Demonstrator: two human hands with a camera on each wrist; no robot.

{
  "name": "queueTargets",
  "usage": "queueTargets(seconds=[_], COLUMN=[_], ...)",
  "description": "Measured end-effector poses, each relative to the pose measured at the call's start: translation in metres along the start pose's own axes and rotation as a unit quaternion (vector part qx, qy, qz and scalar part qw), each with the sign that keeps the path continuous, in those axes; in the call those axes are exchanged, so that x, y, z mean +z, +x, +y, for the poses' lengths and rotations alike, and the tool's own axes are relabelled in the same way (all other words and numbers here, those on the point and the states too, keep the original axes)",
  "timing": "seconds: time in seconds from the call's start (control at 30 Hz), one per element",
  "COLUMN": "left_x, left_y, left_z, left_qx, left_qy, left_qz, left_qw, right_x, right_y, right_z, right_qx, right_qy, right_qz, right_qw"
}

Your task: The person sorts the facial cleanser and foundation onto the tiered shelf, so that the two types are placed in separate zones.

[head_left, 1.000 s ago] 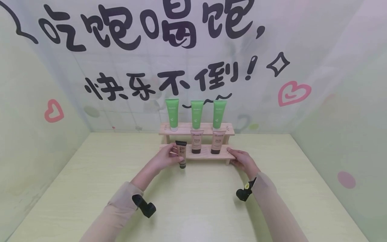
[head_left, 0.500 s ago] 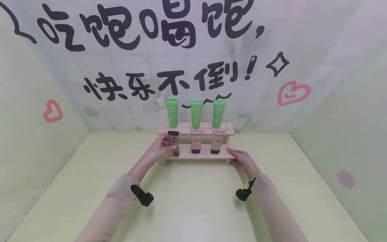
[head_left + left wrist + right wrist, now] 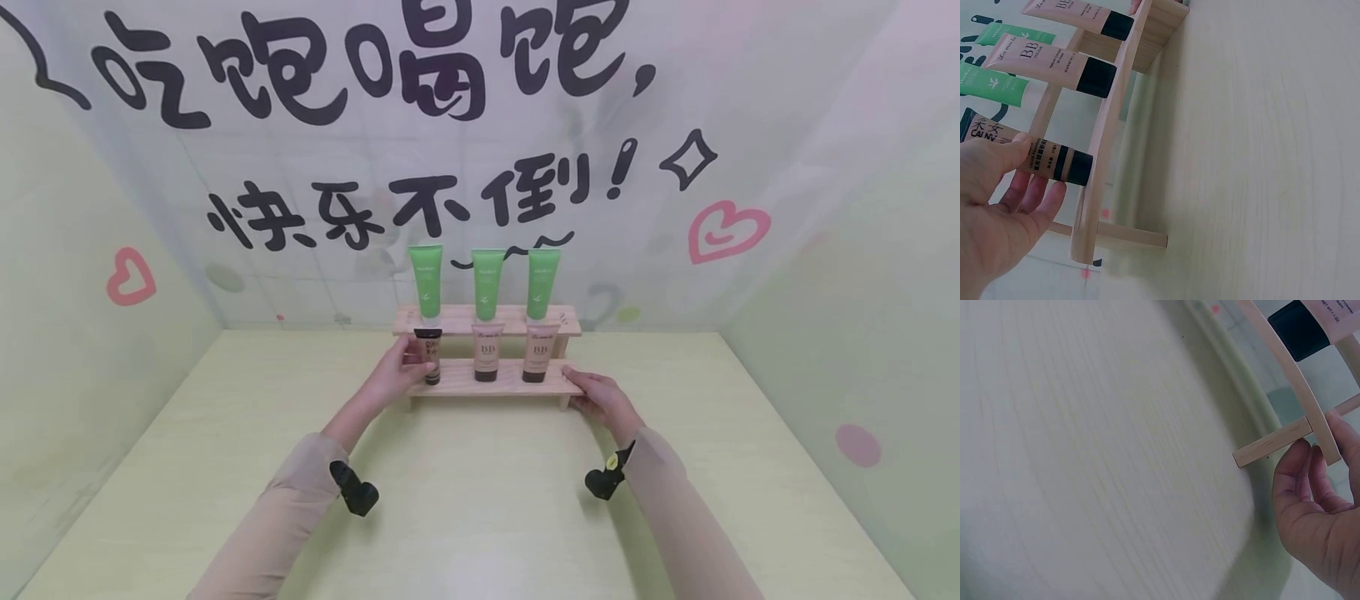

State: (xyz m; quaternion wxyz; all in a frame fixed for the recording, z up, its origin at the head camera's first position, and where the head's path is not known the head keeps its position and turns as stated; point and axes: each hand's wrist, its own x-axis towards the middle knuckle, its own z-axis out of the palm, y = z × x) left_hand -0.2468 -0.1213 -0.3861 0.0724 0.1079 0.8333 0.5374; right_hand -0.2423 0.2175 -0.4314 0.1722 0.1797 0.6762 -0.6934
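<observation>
My left hand (image 3: 393, 367) pinches a brown squeeze tube (image 3: 1047, 156) with a black cap and black end, between thumb and fingers. The tube stands upright, cap down, at the left end of the lower step of a two-step wooden rack (image 3: 457, 387). To its right on that step are two pink BB cream tubes (image 3: 487, 350) with dark caps. Three green tubes (image 3: 489, 283) stand along the upper step. At the rack's right end my right hand (image 3: 603, 398) grips the lower board, thumb on top and fingers beneath, seen close in the right wrist view (image 3: 1316, 506).
The rack stands on a pale wood-grain table (image 3: 480, 500) near the back wall (image 3: 337, 283), which carries large black lettering. Side walls (image 3: 862, 358) rise at left and right.
My left hand has carried the brown tube from in front of the rack up, back and left to the lower step's left end. The right hand keeps its grip in place.
</observation>
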Motion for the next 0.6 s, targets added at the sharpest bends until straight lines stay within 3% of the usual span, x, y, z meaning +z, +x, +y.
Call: queueTargets(seconds=[0.43,0.6], left_x=[-0.001,-0.006], left_y=[-0.002,-0.008], left_z=[-0.006,-0.012], left_qx=[0.014,-0.005], left_qy=[-0.017,0.002], left_qz=[-0.002,0.006], left_qw=[0.9998,1.0], right_x=[-0.001,-0.001], right_y=[0.001,-0.002], right_z=[0.001,0.0], right_qx=[0.002,-0.012], right_qy=[0.001,-0.065], right_qz=[0.006,0.023], right_qw=[1.0,0.998])
